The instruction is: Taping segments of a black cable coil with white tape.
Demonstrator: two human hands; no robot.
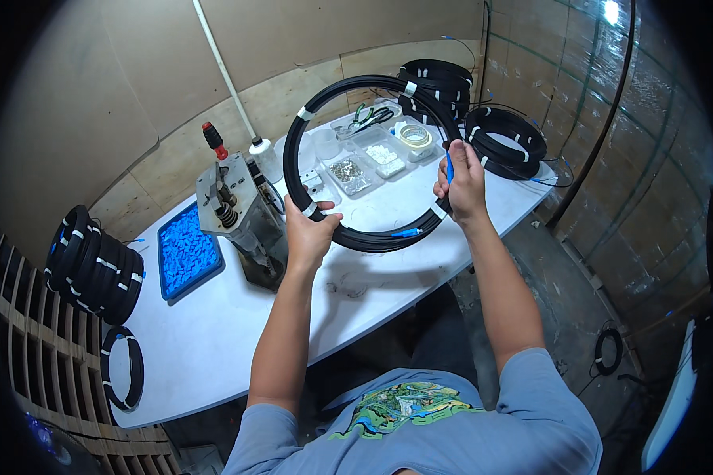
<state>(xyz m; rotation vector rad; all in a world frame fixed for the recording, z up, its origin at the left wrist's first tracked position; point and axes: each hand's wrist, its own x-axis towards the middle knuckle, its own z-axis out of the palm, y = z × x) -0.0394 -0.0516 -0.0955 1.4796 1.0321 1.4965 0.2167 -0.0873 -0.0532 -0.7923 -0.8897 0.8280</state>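
Note:
Both my hands hold up a large coil of black cable (pixel 293 162), bound at several spots with white tape, over the white table. My left hand (pixel 311 229) grips its lower left side, thumb inward. On the right side, my right hand (pixel 463 184) is closed round the coil, its thumb next to a blue connector (pixel 450 168). A second blue connector (pixel 406 233) lies along the coil's lower edge. Through the ring show clear trays, one with small metal parts (pixel 346 170) and one with white pieces (pixel 384 158).
A metal press (pixel 242 210) with a red-handled screwdriver (pixel 214 138) on top stands left of the coil. Beside it sits a blue tray of small blue parts (pixel 188 252). Stacked black coils (pixel 95 265) stand at the left, more coils (pixel 505 142) at the back right. Table edge (pixel 364 323) runs before me.

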